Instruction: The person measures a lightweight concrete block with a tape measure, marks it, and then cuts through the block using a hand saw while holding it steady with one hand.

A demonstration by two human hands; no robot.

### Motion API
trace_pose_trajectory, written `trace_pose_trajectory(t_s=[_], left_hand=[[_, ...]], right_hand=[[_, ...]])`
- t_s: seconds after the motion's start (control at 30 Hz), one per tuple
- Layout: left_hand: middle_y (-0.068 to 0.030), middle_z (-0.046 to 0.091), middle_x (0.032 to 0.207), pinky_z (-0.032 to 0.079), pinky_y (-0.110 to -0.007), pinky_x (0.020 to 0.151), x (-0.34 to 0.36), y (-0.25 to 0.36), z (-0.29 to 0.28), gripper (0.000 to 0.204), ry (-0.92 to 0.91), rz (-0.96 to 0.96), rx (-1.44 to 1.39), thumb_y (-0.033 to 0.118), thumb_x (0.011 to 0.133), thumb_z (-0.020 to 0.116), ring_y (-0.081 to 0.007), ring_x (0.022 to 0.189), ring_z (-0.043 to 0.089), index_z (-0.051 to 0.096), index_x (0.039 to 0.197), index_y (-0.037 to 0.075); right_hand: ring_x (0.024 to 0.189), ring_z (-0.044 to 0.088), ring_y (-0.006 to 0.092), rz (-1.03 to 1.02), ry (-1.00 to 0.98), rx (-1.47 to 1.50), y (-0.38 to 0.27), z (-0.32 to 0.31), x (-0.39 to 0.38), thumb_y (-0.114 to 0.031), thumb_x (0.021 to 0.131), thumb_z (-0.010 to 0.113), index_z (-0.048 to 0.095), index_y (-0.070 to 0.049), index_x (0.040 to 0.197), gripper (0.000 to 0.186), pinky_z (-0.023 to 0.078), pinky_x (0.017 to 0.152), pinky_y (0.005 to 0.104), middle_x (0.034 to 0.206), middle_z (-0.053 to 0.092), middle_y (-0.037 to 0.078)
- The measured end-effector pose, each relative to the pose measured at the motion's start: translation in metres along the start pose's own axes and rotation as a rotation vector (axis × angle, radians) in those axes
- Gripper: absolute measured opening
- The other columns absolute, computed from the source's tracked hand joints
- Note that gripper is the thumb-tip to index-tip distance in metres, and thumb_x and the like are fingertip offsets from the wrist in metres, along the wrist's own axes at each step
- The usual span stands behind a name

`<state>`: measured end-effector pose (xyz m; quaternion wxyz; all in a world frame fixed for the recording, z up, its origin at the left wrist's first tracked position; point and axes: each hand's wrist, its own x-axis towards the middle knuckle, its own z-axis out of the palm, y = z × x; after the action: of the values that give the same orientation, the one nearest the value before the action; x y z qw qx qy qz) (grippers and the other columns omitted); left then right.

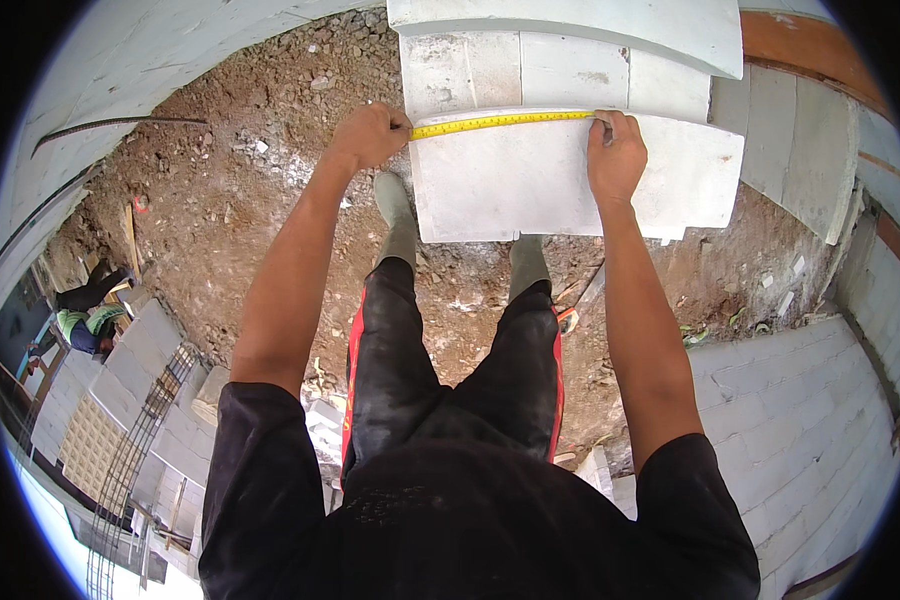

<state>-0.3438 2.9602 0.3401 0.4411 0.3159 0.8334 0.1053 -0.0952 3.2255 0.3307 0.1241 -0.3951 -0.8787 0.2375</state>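
— Standing on what?
— Rubble-strewn dirt ground (270,190), boots (395,205) just beside the near edge of a pale concrete block (530,185).
— And the hands?
— Left hand (368,135) has its fingers clenched on the tape measure (500,122) at the block's left edge; right hand (615,150) pinches the tape against the far edge.
— Beyond?
— More blocks (570,30).

Tape measure (500,123) across block (530,180), between hands.
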Motion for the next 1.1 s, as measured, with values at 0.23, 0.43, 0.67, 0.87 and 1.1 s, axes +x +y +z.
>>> trace_pose_trajectory(t_s=[0.23, 0.43, 0.67, 0.87, 1.1], left_hand=[[-0.018, 0.075, 0.088, 0.056, -0.039, 0.076, -0.003, 0.003, -0.004, 0.033, -0.019, -0.027, -0.038, 0.027, 0.087, 0.065, -0.0281, 0.077, 0.072, 0.078, 0.106, 0.003], [-0.0175, 0.075, 0.087, 0.055, -0.039, 0.077, -0.001, 0.006, -0.004, 0.035, 0.015, 0.028, 0.022, 0.029, 0.087, 0.065, -0.0263, 0.075, 0.069, 0.078, 0.106, 0.002], [-0.0173, 0.074, 0.084, 0.054, -0.039, 0.074, -0.022, 0.003, 0.018, 0.034, -0.029, -0.016, 0.073, 0.028, 0.084, 0.067, -0.0252, 0.073, 0.069, 0.078, 0.102, 0.001], [-0.0192, 0.072, 0.077, 0.056, -0.044, 0.072, -0.114, 0.015, 0.121, 0.026, -0.072, -0.092, -0.013, 0.025, 0.083, 0.064, -0.0358, 0.07, 0.07, 0.08, 0.094, 0.008], [-0.0229, 0.074, 0.092, 0.056, -0.042, 0.082, -0.223, 0.032, 0.222, 0.041, -0.167, -0.043, -0.24, 0.038, 0.085, 0.076, -0.0371, 0.089, 0.073, 0.078, 0.109, 0.005]], right_hand=[[0.082, 0.067, 0.0333, 0.028, 0.027, 0.01, -0.001, 0.009, 0.001, -0.01, 0.088, 0.068, 0.07, -0.008, 0.097, 0.009, 0.056, 0.072, 0.0443, 0.095, 0.065, 0.012], [0.083, 0.066, 0.0347, -0.009, 0.023, -0.02, 0.003, 0.005, 0.002, -0.01, 0.086, 0.068, 0.069, -0.005, 0.096, 0.01, 0.056, 0.072, 0.045, 0.092, 0.063, 0.014], [0.088, 0.066, 0.0334, 0.01, -0.023, -0.013, 0.007, -0.002, -0.041, -0.009, 0.085, 0.07, 0.068, -0.005, 0.097, 0.013, 0.056, 0.076, 0.0446, 0.094, 0.062, 0.014], [0.085, 0.064, 0.0357, 0.093, -0.059, 0.067, 0.037, -0.038, -0.157, -0.004, 0.084, 0.067, 0.067, -0.003, 0.095, 0.011, 0.054, 0.074, 0.0463, 0.092, 0.061, 0.014], [0.085, 0.066, 0.0379, 0.05, -0.185, 0.175, 0.044, -0.069, -0.288, -0.004, 0.088, 0.068, 0.07, -0.004, 0.098, 0.011, 0.054, 0.075, 0.0461, 0.095, 0.065, 0.016]])
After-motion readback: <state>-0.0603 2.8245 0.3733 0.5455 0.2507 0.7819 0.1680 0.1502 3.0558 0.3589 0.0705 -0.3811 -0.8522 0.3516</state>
